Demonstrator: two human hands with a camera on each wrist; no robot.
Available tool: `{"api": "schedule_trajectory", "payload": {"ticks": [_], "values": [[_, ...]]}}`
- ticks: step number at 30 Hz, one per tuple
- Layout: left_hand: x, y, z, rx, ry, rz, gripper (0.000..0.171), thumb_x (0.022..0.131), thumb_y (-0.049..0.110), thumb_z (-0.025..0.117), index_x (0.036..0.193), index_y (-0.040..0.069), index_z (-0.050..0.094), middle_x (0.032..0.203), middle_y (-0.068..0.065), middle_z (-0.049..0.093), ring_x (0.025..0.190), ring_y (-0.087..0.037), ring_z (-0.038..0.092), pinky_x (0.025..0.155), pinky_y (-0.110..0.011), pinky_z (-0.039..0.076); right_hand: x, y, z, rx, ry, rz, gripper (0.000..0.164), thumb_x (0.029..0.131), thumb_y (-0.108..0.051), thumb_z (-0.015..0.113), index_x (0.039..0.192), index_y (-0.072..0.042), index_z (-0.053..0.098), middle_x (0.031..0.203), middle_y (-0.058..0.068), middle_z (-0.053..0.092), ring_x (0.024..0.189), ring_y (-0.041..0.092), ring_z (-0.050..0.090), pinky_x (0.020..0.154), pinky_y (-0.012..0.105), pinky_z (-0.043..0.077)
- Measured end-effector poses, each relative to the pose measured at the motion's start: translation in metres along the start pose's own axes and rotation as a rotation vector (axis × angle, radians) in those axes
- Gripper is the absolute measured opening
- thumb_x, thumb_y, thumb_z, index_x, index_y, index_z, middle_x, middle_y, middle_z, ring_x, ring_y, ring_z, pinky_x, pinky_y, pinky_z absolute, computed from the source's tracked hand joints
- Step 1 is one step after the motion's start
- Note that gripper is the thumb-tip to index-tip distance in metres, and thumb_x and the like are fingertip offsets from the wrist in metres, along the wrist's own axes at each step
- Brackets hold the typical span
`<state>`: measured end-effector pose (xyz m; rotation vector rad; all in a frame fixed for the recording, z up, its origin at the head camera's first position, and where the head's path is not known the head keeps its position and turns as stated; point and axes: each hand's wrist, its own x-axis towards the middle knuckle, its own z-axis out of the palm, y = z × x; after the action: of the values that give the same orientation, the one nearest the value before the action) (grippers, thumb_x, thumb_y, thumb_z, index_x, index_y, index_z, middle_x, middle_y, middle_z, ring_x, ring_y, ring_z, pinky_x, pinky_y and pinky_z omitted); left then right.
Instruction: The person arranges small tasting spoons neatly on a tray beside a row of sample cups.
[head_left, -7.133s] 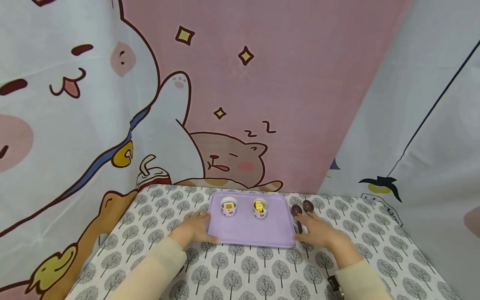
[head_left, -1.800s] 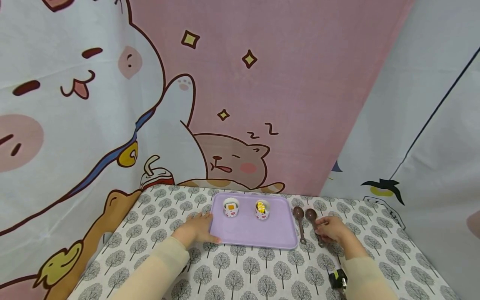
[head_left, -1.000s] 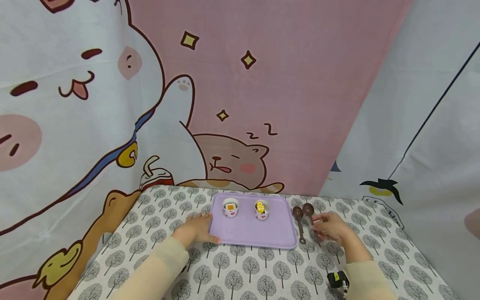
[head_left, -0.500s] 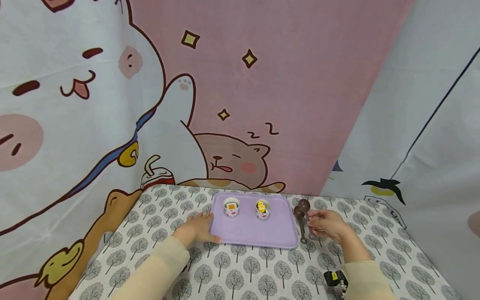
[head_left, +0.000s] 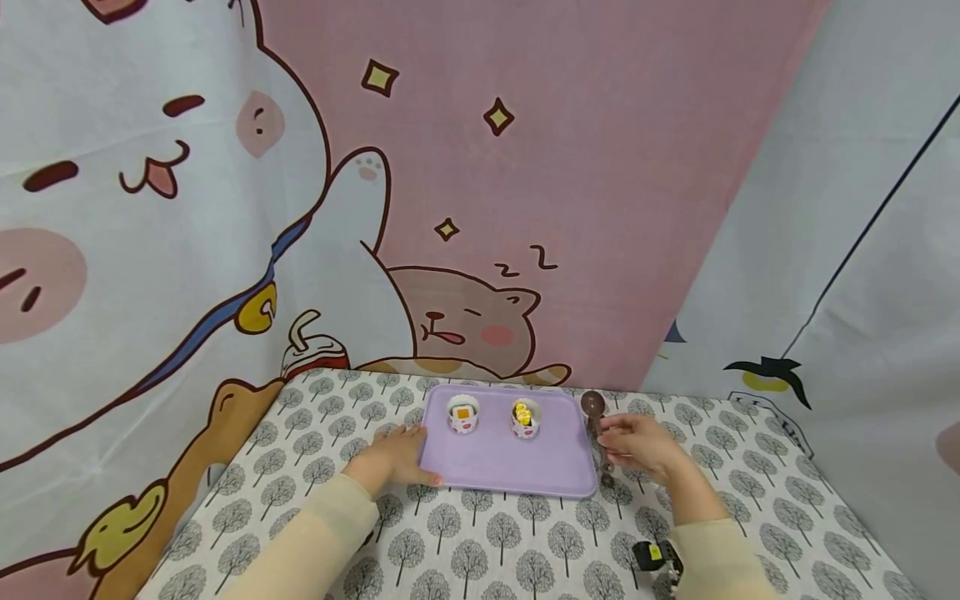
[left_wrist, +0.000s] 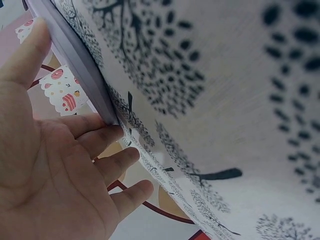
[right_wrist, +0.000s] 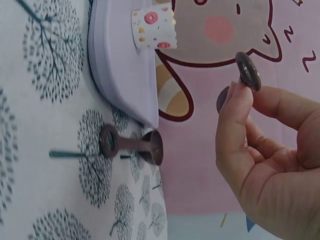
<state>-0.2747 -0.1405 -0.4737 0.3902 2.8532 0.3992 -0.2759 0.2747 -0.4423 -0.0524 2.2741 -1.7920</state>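
Note:
My right hand (head_left: 641, 446) pinches a brown measuring spoon (head_left: 592, 404) by its handle, beside the right edge of the lilac tray (head_left: 502, 475). In the right wrist view the handle's ring end (right_wrist: 248, 71) shows between thumb and fingers, and the spoon is above the table. A second brown measuring spoon (right_wrist: 127, 144) lies on the cloth near the tray's corner; in the head view the raised one mostly covers it. My left hand (head_left: 390, 458) rests against the tray's left edge. In the left wrist view its fairly straight fingers (left_wrist: 127, 200) touch the tray rim (left_wrist: 85, 70).
On the tray stand two patterned paper cups: the left cup (head_left: 462, 423) has white and orange pieces, the right cup (head_left: 525, 429) yellow and dark ones. A tree-print cloth (head_left: 450, 550) covers the table. Behind hangs a cartoon curtain (head_left: 600, 208).
My right hand first left the tray's right edge, then took hold of the right-hand spoon. It has since lifted that spoon and carried it left over the other. My left hand stays at the tray.

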Motion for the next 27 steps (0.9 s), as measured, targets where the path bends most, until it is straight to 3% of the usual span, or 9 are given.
{"api": "schedule_trajectory", "payload": {"ticks": [8,27], "values": [[0.001,-0.001,0.0,0.002,0.003,0.007,0.111,0.075,0.062,0.077,0.152,-0.006,0.034,0.158,-0.021,0.034,0.145,-0.046,0.027,0.118,-0.065,0.016,0.006,-0.004,0.011,0.051,0.005,-0.018,0.042,0.092,0.004,0.064,0.129,0.015,0.047,0.101,0.009,0.063,0.079,0.013,0.062,0.074,0.025,0.06],[0.0,-0.002,0.001,0.0,0.002,0.012,0.111,0.075,0.063,0.076,0.152,-0.005,0.034,0.158,-0.021,0.033,0.146,-0.046,0.026,0.118,-0.065,0.016,0.018,-0.016,0.039,0.113,0.004,-0.053,0.04,0.092,0.006,0.063,0.128,0.016,0.05,0.09,0.004,0.068,0.074,0.012,0.064,0.07,0.024,0.06]]}}
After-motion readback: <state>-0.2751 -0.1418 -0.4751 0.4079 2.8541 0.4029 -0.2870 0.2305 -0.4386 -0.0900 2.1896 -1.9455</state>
